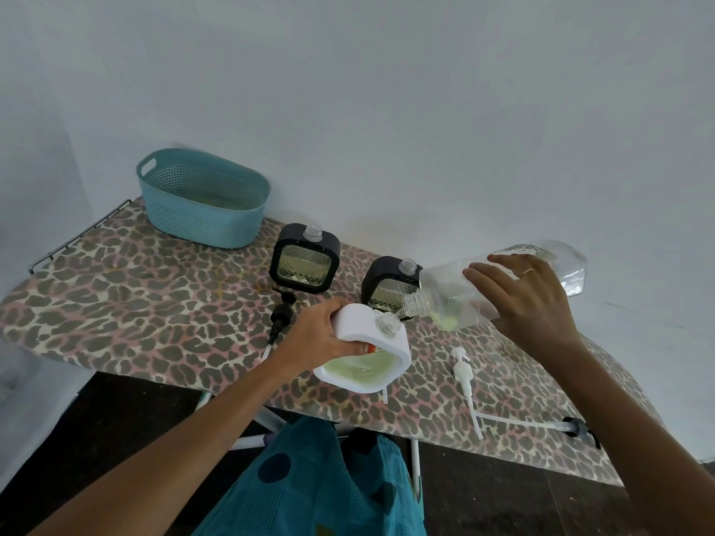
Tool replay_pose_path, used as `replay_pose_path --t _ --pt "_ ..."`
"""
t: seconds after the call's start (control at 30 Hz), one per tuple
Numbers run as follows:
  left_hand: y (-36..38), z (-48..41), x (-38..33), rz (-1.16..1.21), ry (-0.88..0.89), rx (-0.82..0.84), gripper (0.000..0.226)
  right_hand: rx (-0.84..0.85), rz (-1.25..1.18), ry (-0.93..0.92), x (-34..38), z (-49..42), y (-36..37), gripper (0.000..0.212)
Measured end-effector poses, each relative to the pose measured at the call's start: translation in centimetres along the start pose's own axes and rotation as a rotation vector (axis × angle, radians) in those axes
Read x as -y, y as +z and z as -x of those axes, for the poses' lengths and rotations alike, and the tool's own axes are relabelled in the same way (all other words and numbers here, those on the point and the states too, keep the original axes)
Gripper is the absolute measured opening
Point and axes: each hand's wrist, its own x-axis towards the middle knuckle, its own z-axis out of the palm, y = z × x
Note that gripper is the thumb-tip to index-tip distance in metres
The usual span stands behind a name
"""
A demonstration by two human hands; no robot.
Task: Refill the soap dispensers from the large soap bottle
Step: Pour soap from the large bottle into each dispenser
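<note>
I wrap left fingers (pixel 358 348) around the white dispenser (pixel 371 342), tilting its neck toward the bottle (pixel 499 284); right fingers (pixel 479 274) clasp it, upended to drain remaining soap.

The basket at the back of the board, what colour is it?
The basket is teal blue, seen in the head view.

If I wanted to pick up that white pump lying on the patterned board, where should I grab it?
Probably by the thick collar of the white pump, pinched from above across its width. It lies flat on the board with clear space on both sides; the thin tube trailing toward the near edge looks too slender to grip.
</note>
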Motion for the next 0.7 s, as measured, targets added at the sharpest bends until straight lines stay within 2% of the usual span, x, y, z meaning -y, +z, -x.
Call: replay_pose_path --t 0.27,0.47,0.7 --pt "0.14 -0.01 -0.02 0.002 -0.009 0.0 0.061 -0.01 0.013 -0.026 -0.03 -0.22 -0.21 0.047" --pt "0.25 0.11 -0.16 0.013 -0.019 0.002 0.061 -0.007 0.036 -0.054 -0.02 -0.48 -0.42 0.053" --pt "0.17 0.12 -0.58 0.028 -0.014 0.005 0.06 0.009 0.016 -0.075 -0.1 -0.57 -0.61 0.048"
